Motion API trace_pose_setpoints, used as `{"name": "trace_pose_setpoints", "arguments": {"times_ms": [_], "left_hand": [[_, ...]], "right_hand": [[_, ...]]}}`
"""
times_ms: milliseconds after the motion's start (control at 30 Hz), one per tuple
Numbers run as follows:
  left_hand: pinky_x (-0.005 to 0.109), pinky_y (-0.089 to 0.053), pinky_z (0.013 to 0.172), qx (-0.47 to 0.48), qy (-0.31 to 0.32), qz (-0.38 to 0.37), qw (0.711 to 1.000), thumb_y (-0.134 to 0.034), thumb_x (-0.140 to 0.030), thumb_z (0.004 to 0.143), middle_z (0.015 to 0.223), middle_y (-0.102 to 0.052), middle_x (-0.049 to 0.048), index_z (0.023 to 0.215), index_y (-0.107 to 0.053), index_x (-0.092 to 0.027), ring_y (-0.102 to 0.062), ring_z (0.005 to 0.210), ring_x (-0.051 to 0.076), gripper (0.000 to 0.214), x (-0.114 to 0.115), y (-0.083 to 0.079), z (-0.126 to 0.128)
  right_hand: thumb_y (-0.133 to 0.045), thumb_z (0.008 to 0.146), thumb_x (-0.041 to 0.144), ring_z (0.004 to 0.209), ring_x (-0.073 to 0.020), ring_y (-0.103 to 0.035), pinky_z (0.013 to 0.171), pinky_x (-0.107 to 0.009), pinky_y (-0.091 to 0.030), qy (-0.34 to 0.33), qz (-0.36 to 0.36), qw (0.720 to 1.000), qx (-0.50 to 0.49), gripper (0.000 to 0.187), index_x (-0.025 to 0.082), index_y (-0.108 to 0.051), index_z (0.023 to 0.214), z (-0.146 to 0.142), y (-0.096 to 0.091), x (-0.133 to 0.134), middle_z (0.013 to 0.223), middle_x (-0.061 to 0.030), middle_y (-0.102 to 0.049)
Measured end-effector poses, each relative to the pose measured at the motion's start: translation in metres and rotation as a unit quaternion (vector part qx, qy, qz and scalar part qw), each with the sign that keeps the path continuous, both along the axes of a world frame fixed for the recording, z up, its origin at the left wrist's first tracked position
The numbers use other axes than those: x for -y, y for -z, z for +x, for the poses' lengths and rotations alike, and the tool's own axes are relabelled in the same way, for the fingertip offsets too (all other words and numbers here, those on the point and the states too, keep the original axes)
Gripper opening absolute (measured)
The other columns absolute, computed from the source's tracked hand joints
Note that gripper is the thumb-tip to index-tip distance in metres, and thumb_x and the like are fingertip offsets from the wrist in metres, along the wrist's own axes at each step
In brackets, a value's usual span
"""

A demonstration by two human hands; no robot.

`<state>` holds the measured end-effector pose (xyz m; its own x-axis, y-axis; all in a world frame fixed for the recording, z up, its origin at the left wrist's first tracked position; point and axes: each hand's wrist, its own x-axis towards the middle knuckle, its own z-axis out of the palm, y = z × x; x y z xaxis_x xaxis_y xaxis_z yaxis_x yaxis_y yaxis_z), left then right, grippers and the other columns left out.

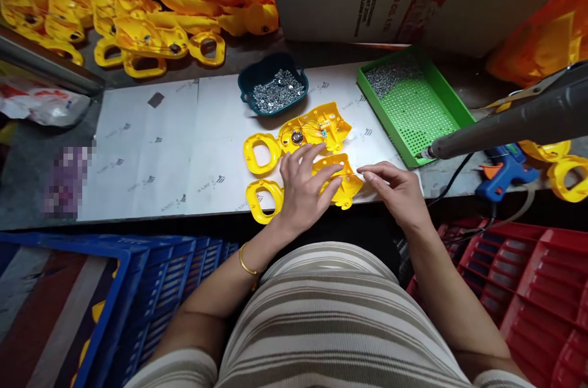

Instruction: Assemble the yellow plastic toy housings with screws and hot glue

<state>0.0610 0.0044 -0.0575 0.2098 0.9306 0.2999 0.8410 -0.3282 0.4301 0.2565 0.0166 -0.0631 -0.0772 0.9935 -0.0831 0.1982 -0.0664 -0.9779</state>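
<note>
Two yellow plastic shell halves with ring handles lie side by side, hollow side up. The farther shell half (337, 122) holds a round dark part (297, 138), thin wires and a small green piece. My left hand (301, 192) rests over the nearer shell half (346, 192), fingers spread, covering much of its middle. Just off that shell's right end, my right hand (402, 195) pinches what looks like a thin wire (353, 175) between thumb and forefinger. The wire runs back toward the shell, and its other end is hidden.
Behind the shells stand a dark teal tray (250, 100) of screws and a green basket (441, 100) of small metal pieces. An electric screwdriver (505, 115) reaches in from the right, above a blue glue gun (503, 174). Yellow shells (156, 33) are piled at the back left.
</note>
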Motion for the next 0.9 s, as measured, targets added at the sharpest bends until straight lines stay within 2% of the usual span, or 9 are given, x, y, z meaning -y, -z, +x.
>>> {"name": "trace_pose_setpoints", "arguments": {"times_ms": [200, 367, 633, 767, 833, 900], "left_hand": [[0.048, -0.028, 0.109, 0.046, 0.013, -0.016, 0.999, -0.062, -0.034, 0.089, 0.133, -0.057, 0.0049, 0.093, -0.075, -0.028, -0.040, 0.129, 0.027, 0.015, -0.002, 0.003, 0.012], [0.046, -0.029, 0.110, 0.057, 0.009, -0.048, 0.997, -0.062, -0.037, 0.089, 0.132, -0.058, 0.0052, 0.097, -0.075, -0.028, -0.039, 0.129, 0.026, 0.017, -0.002, -0.002, 0.013], [0.046, -0.028, 0.112, 0.072, 0.003, -0.052, 0.996, -0.063, -0.034, 0.088, 0.128, -0.059, 0.0047, 0.086, -0.072, -0.025, -0.038, 0.130, 0.025, 0.013, -0.003, -0.004, 0.020], [0.046, -0.026, 0.113, 0.077, -0.004, -0.062, 0.995, -0.058, -0.031, 0.090, 0.136, -0.052, 0.0069, 0.086, -0.068, -0.021, -0.034, 0.134, 0.026, 0.014, -0.002, -0.003, 0.018], [0.049, -0.024, 0.114, 0.062, -0.012, -0.070, 0.996, -0.055, -0.030, 0.091, 0.140, -0.048, 0.0083, 0.086, -0.065, -0.020, -0.031, 0.136, 0.027, 0.015, -0.003, -0.001, 0.017], [0.052, -0.021, 0.114, 0.036, -0.015, -0.082, 0.996, -0.053, -0.029, 0.092, 0.144, -0.044, 0.0092, 0.086, -0.063, -0.020, -0.029, 0.138, 0.028, 0.015, -0.004, 0.001, 0.017]], "right_hand": [[-0.066, 0.081, 0.044, 0.075, -0.0154, -0.061, 0.068, -0.028, -0.047, -0.008, 0.012, 1.000, 0.014, 0.024, 0.021, -0.074, 0.080, 0.000, 0.001, -0.001, 0.079, -0.0028, -0.069], [-0.064, 0.082, 0.046, 0.066, -0.0132, -0.055, 0.062, -0.026, -0.043, -0.015, 0.025, 0.999, 0.041, 0.028, 0.020, -0.072, 0.076, -0.001, 0.001, -0.002, 0.071, -0.0012, -0.063], [-0.062, 0.086, 0.044, 0.059, -0.0111, -0.050, 0.058, -0.026, -0.041, -0.043, 0.066, 0.992, 0.097, 0.027, 0.020, -0.071, 0.075, -0.003, -0.004, 0.001, 0.067, 0.0001, -0.057], [-0.051, 0.092, 0.044, 0.069, -0.0135, -0.058, 0.063, -0.027, -0.045, -0.015, 0.089, 0.990, 0.108, 0.031, 0.021, -0.072, 0.090, 0.002, -0.003, 0.002, 0.080, -0.0038, -0.064], [-0.047, 0.094, 0.047, 0.067, -0.0128, -0.060, 0.063, -0.028, -0.048, 0.013, 0.058, 0.994, 0.088, 0.036, 0.021, -0.070, 0.105, 0.004, 0.002, 0.004, 0.094, -0.0058, -0.068], [-0.049, 0.092, 0.051, 0.059, -0.0112, -0.060, 0.060, -0.029, -0.051, 0.014, 0.000, 0.999, 0.050, 0.041, 0.022, -0.066, 0.115, 0.005, 0.009, 0.007, 0.103, -0.0067, -0.069]]}}
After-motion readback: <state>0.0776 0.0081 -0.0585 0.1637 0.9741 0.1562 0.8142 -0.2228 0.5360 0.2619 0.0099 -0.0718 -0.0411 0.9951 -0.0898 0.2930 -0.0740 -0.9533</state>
